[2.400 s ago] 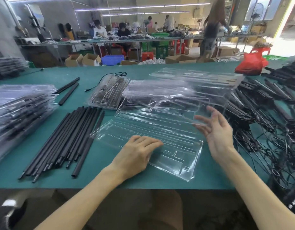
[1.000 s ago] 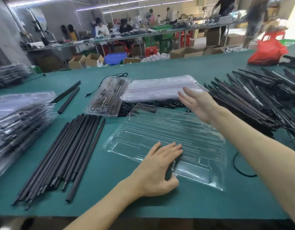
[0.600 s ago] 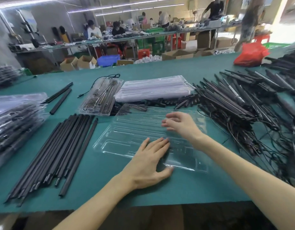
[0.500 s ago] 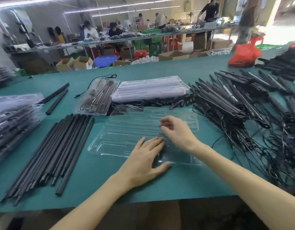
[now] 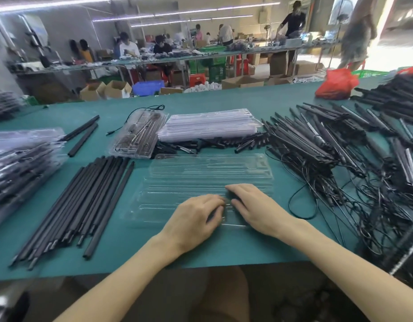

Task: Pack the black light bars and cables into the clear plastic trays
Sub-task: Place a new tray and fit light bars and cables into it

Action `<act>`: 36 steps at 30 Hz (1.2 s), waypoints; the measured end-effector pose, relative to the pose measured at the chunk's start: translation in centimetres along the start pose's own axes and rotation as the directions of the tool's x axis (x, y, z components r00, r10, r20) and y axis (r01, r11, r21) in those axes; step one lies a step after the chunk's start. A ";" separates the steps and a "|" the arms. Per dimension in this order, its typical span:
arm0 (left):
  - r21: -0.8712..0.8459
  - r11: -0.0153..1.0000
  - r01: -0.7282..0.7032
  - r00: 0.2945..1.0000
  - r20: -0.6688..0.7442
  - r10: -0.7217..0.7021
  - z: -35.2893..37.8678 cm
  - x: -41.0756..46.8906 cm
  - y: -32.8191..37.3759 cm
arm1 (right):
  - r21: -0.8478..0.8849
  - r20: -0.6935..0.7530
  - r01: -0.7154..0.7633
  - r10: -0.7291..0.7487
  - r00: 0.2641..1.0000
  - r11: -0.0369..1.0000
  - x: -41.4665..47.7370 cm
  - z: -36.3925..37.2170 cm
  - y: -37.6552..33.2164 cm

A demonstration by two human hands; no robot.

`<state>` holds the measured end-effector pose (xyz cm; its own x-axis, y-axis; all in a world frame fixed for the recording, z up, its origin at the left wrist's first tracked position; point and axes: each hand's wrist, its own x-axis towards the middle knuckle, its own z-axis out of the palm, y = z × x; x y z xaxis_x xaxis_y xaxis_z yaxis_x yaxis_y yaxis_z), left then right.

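Right grip (image 5: 256, 206) flat on my tray (image 5: 200, 173); left grip (image 5: 193, 220) bent, hold unclear. I steady it before loading bars (image 5: 84, 201).

The right hand (image 5: 254, 208) was up in the air by the stack of clear trays (image 5: 210, 124). It has come back down and now lies on the open clear tray (image 5: 200, 173), fingers (image 5: 233, 188) pointing at the left hand (image 5: 196, 219). The left fingers (image 5: 216, 201) were spread flat. Now they are bent, tips down, almost touching the right fingertips. Blur hides if they pinch anything. The tray lay crooked under the fingers before and now lies straight. The stack was tipped up close to the right fingers. Now it lies flat, well beyond all the fingertips.
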<state>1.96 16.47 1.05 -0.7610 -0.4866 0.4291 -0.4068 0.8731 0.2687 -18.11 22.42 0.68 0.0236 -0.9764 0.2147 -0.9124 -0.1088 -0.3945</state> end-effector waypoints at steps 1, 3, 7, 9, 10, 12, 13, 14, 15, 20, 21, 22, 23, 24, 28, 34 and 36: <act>-0.050 0.997 0.061 0.998 -0.014 -0.062 -0.2 0.2 -0.4 | -0.012 0.002 0.015 -0.015 1.000 1.000 -0.1 0.0 0.1; -0.070 0.986 0.151 0.988 -0.015 -0.153 -0.6 0.7 -1.5 | -0.029 0.009 0.036 -0.036 0.999 0.999 -0.4 -0.1 0.4; 0.109 0.958 0.266 0.961 0.051 -0.273 -1.5 1.3 -4.9 | -0.033 0.044 0.059 -0.057 0.997 0.998 -0.9 -0.5 1.3; 0.148 0.925 0.349 0.921 0.127 -0.368 -1.3 0.9 -6.4 | -0.032 0.040 0.070 -0.068 0.997 0.997 -0.9 -0.4 1.6; 0.165 0.911 0.378 0.900 0.163 -0.404 -1.1 0.7 -6.8 | -0.035 0.032 0.075 -0.074 0.997 0.997 -0.9 -0.3 1.6; 0.192 0.897 0.397 0.878 0.206 -0.433 -0.5 0.6 -7.3 | -0.036 0.019 0.077 -0.076 0.997 0.996 -0.8 0.0 1.5; 0.208 0.894 0.396 0.871 0.221 -0.438 -0.3 0.6 -7.4 | -0.034 0.015 0.074 -0.074 0.997 0.997 -0.9 0.0 1.5; 0.222 0.892 0.394 0.867 0.232 -0.441 -0.2 0.6 -7.5 | -0.030 0.013 0.072 -0.072 0.997 0.997 -0.9 0.1 1.5; 0.232 0.891 0.391 0.866 0.235 -0.441 -0.1 0.5 -7.7 | -0.026 0.010 0.069 -0.068 0.998 0.997 -0.9 0.1 1.4; 0.266 0.888 0.376 0.868 0.235 -0.438 -0.1 0.4 -8.2 | -0.043 0.010 0.057 -0.056 0.998 0.997 -1.0 0.0 0.9; 0.271 0.886 0.377 0.866 0.237 -0.440 -0.1 0.4 -8.2 | -0.053 0.012 0.058 -0.057 0.998 0.997 -1.0 0.0 0.7; 0.276 0.884 0.377 0.863 0.241 -0.444 0.0 0.5 -8.2 | -0.062 0.012 0.058 -0.057 0.998 0.996 -1.0 0.0 0.6; 0.283 0.881 0.378 0.860 0.245 -0.448 0.0 0.6 -8.2 | -0.068 0.015 0.057 -0.056 0.998 0.996 -1.0 -0.1 0.4; 0.293 0.877 0.381 0.855 0.249 -0.455 -0.1 0.8 -8.2 | -0.075 0.021 0.058 -0.056 0.998 0.996 -1.0 -0.2 0.3; 0.332 0.864 0.378 0.860 0.220 -0.461 0.0 2.8 -7.7 | -0.100 0.024 0.052 -0.050 0.998 0.994 -1.4 -0.6 0.2; 0.135 0.940 0.315 0.925 0.177 -0.335 2.4 7.2 -4.5 | -0.106 0.012 0.054 -0.053 0.999 0.993 -1.1 -0.4 -0.1; 0.101 0.948 0.302 0.927 0.200 -0.317 3.9 8.6 -3.2 | -0.078 0.000 0.046 -0.046 0.999 0.996 -1.1 -0.3 0.2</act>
<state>-5.26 9.60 0.52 -0.6777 -0.7218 0.1403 -0.6665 0.6836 0.2975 -18.41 23.54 0.66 0.0660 -0.9703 0.2327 -0.9394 -0.1390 -0.3135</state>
